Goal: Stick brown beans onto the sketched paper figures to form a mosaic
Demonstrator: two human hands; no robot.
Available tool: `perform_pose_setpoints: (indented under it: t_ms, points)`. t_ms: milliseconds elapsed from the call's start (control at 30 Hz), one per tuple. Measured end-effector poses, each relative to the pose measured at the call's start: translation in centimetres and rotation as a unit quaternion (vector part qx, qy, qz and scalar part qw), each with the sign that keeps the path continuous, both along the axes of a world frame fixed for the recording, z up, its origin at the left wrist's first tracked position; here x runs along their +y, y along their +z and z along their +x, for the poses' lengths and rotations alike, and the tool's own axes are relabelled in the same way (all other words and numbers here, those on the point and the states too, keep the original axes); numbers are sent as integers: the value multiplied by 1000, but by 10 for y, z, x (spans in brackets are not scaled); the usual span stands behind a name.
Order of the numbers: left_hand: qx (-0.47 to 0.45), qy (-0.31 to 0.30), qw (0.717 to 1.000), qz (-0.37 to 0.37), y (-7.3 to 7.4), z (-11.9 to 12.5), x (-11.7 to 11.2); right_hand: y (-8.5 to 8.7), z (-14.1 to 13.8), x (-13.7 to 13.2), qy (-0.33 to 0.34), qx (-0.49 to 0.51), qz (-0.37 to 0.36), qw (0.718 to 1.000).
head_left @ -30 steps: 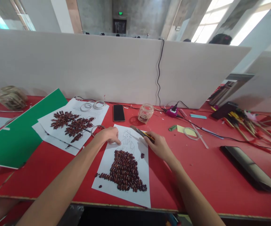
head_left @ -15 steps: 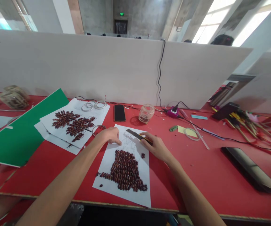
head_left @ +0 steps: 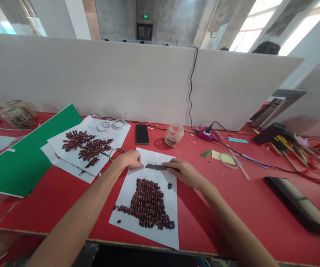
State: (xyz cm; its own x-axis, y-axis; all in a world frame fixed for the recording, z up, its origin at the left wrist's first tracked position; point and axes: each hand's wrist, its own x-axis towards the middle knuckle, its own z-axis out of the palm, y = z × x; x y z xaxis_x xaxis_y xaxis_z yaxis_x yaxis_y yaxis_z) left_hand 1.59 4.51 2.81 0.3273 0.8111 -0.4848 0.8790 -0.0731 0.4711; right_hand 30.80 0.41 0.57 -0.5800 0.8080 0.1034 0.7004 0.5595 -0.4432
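Note:
In my right hand point(head_left: 182, 168) is a utility knife point(head_left: 157, 167), its blade pointing left across the upper part of a white sheet point(head_left: 130, 202). My left hand point(head_left: 133, 159) is closed near the blade's tip, at the sheet's upper left; whatever its fingers hold, if anything, is too small to make out. Faint pencil lines show on the paper under the knife. Below them, dark red beans point(head_left: 148, 204) lie in close rows, forming a block with a row reaching left. A few loose beans point(head_left: 170, 185) rest apart from the block.
Left are sheets with a bean branch picture point(head_left: 93, 148), rings of tape point(head_left: 119, 124) and a green board point(head_left: 37, 152). A phone point(head_left: 142, 134) and a glass jar point(head_left: 174, 135) stand behind the sheet. A purple plug adapter point(head_left: 205, 134), cables and a black tablet-like object point(head_left: 299, 205) lie right.
The knife has turned from a slant to nearly level and moved slightly down toward my left hand. My left hand has barely shifted. The view has tilted a little.

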Motion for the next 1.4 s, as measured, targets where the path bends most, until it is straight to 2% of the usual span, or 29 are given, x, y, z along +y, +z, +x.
perform_pose_setpoints:
  t_ms: [267, 567, 1133, 1400]
  points:
    - [-41, -7, 999, 20, -7, -6, 0, -13, 0, 17, -6, -27, 56, 998]
    - [-88, 19, 983, 158, -14, -9, -32, -10, -2, 14, 7, -43, 74, 996]
    - [-116, 28, 983, 143, -19, -13, -26, -16, -1, 22, 31, -24, 93, 995]
    - [-108, 28, 983, 145, -17, -13, -27, -21, 2, 20, 45, 6, 134, 990]
